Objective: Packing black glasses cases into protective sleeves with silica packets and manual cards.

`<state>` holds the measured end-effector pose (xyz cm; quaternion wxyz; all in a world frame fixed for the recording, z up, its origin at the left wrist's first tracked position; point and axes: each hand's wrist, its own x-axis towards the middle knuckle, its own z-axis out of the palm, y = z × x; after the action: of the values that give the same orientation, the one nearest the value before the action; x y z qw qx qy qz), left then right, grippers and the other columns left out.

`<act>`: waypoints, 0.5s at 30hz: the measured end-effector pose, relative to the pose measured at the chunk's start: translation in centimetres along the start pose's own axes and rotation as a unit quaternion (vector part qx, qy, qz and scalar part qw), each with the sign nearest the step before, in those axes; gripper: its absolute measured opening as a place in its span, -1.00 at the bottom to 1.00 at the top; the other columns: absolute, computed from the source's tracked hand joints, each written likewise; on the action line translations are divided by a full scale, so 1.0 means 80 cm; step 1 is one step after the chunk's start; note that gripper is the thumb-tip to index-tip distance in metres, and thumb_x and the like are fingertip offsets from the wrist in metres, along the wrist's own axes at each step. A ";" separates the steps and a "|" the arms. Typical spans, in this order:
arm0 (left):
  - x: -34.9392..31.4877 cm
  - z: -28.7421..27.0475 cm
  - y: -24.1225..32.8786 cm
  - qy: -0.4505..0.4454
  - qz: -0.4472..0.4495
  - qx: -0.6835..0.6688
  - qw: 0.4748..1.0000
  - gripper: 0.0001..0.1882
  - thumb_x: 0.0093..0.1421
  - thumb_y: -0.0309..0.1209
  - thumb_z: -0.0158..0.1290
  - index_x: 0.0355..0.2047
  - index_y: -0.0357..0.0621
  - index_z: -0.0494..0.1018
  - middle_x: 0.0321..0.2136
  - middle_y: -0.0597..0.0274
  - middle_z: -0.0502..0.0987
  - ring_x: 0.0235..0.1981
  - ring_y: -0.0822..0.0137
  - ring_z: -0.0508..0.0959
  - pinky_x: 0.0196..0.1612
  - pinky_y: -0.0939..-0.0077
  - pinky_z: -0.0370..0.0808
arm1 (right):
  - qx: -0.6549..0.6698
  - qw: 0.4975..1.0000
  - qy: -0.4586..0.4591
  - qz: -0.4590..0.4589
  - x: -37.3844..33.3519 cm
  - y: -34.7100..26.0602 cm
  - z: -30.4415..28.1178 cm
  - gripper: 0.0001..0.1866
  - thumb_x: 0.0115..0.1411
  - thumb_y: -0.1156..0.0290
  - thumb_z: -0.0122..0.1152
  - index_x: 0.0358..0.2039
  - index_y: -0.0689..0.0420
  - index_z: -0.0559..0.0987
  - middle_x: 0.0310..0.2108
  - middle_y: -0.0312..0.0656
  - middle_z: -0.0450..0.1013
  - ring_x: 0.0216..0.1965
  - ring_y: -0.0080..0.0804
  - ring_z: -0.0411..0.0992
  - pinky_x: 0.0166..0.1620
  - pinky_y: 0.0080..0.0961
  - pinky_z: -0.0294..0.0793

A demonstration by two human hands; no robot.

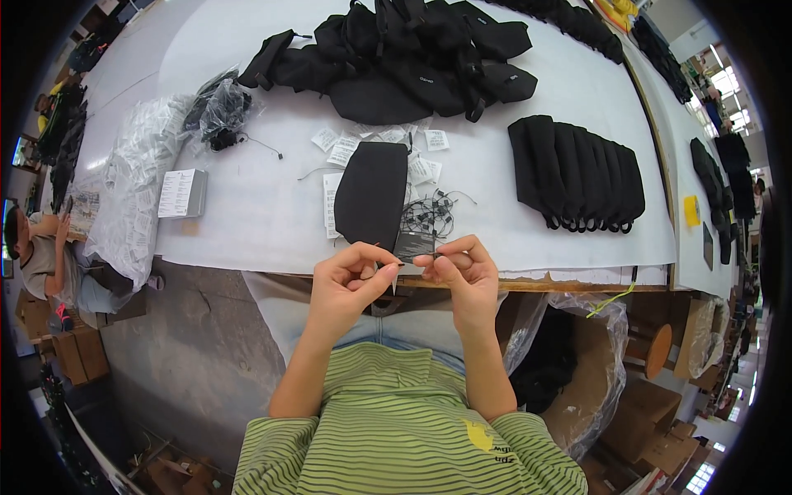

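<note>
Both of my hands meet over the near edge of the table, fingertips pinched and a small gap between them. My left hand [351, 285] is closed on a thin black string, whose small dark end shows at the fingertips. My right hand [466, 280] pinches a small dark piece that looks like part of such a string. Just beyond them lies a flat black pouch [371, 194]. Beside it are a tangle of black tag strings [429, 213] and some dark tags [415, 244]. White printed labels [436, 140] lie around and under the pouch.
Black pouches are heaped [396, 66] at the back; a row of black pouches [577, 173] stands right. At left are a small white box [182, 194] and plastic bags of labels [136, 181]. A lined carton [577, 371] stands below right. Another person [49, 256] sits far left.
</note>
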<state>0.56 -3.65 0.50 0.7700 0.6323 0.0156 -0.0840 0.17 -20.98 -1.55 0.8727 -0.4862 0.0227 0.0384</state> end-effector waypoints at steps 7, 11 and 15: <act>-0.003 0.005 0.002 -0.009 0.023 0.104 0.994 -0.95 0.11 -0.56 0.13 -0.39 -0.26 0.51 -0.76 0.61 0.12 -0.69 0.75 0.08 -0.62 0.77 0.00 | -0.076 0.997 -0.003 0.023 -0.003 -0.002 0.005 -0.88 0.15 0.48 0.25 -0.37 0.26 0.53 -0.33 -0.13 0.57 -0.38 -0.59 0.48 -0.29 -0.69 0.46; -0.004 0.006 0.005 -0.005 0.039 0.140 0.989 -0.95 0.10 -0.55 0.14 -0.40 -0.25 0.52 -0.77 0.61 0.10 -0.70 0.73 0.06 -0.63 0.76 -0.01 | -0.124 0.992 -0.008 0.035 -0.002 -0.007 0.006 -0.88 0.13 0.48 0.26 -0.37 0.28 0.56 -0.36 -0.18 0.56 -0.39 -0.61 0.47 -0.28 -0.70 0.46; -0.003 0.005 0.006 -0.006 0.056 0.159 0.986 -0.96 0.08 -0.54 0.15 -0.42 -0.22 0.53 -0.78 0.58 0.09 -0.71 0.71 0.04 -0.64 0.73 -0.02 | -0.141 0.989 -0.006 0.030 -0.001 -0.004 0.004 -0.89 0.13 0.48 0.26 -0.39 0.27 0.57 -0.38 -0.20 0.56 -0.39 -0.62 0.47 -0.28 -0.69 0.47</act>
<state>0.36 -3.95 1.05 0.6631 0.7462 -0.0381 -0.0457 0.12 -20.88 -1.15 0.7938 -0.6035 0.0261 0.0705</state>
